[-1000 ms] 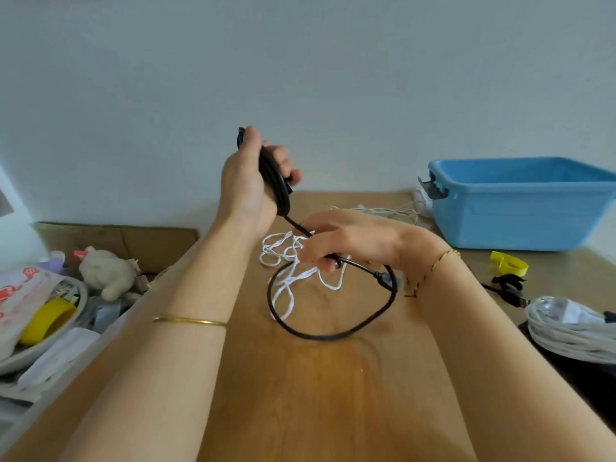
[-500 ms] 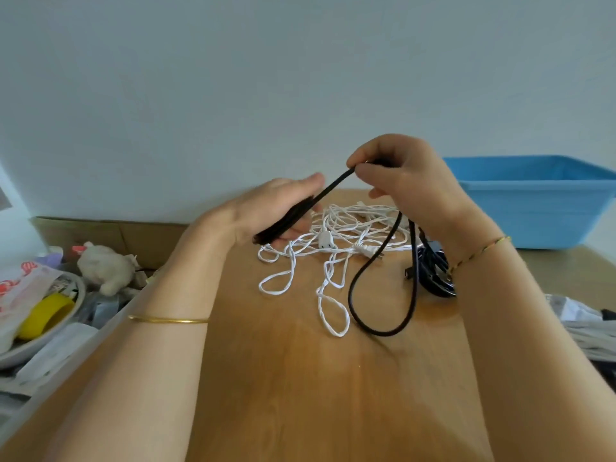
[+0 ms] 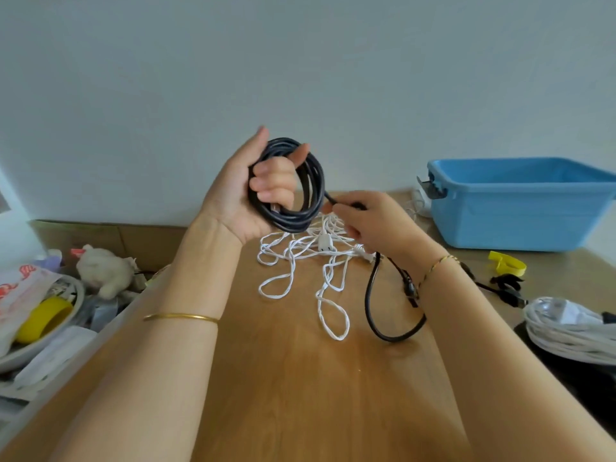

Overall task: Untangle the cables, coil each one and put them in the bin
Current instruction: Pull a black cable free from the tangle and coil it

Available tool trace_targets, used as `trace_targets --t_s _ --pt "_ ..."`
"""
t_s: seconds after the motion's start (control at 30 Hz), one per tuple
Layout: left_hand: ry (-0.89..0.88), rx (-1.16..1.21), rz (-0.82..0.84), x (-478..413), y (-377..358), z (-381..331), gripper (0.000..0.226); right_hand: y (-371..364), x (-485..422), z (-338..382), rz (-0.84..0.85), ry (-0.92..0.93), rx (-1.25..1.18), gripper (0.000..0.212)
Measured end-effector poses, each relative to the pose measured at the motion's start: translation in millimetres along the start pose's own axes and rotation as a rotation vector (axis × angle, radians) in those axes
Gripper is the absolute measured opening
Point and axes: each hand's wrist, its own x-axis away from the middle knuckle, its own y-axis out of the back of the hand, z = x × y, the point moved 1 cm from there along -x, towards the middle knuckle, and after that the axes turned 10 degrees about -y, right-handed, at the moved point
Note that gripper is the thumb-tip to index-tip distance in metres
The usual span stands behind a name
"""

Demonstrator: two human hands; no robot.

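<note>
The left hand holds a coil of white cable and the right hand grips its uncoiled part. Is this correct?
Not quite: the head view shows the coil in the left hand is black cable, not white. The right hand does grip its uncoiled part.

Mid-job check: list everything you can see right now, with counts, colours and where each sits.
black cable: 1, black, mostly coiled in left grip, tail looping on the table
white cable: 1 tangle, white, table centre
bin: 1, blue, far right of table
bundled cable: 1, white, right edge
strap: 1, yellow, in front of bin
plush toy: 1, white, in clutter left of table
table: 1, wooden, beneath the cables
bracelets: 2, gold, one per wrist
left grip: 1, raised, holds the black coil
right grip: 1, pinches the black cable beside the coil
</note>
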Motion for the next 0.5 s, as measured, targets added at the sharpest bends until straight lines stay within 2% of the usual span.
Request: trace_targets --t_s 0.07,0.13,0.2,0.27,0.33,0.37,0.43,0.5 --pt "-0.117 0.036 -0.109 -3 -2 3 0.066 -5 1 5 0.106 -0.034 0.071 0.017" --pt "-0.267 -0.050 -0.259 -6 -2 5 0.078 -9 5 9 0.210 -0.076 0.189 0.020" --pt "-0.400 -0.130 -0.384 -8 2 4 0.078 -10 12 14 0.322 -0.081 0.321 0.025" --pt "-0.484 -0.255 -0.468 -9 7 5 0.063 -9 18 20 0.407 -0.058 0.452 0.029" --pt "-0.540 -0.486 -0.498 -10 12 11 0.040 -10 23 30 0.487 -0.046 0.516 0.030" --pt "-0.568 -0.650 -0.492 -11 12 15 0.036 -11 25 34 0.530 -0.049 0.520 0.029" --pt "-0.622 -1.024 -0.445 -13 15 21 0.038 -11 29 41 0.564 -0.043 0.526 0.025" --pt "-0.641 -1.366 -0.379 -14 16 24 0.039 -5 31 45 0.524 -0.023 0.498 0.018"
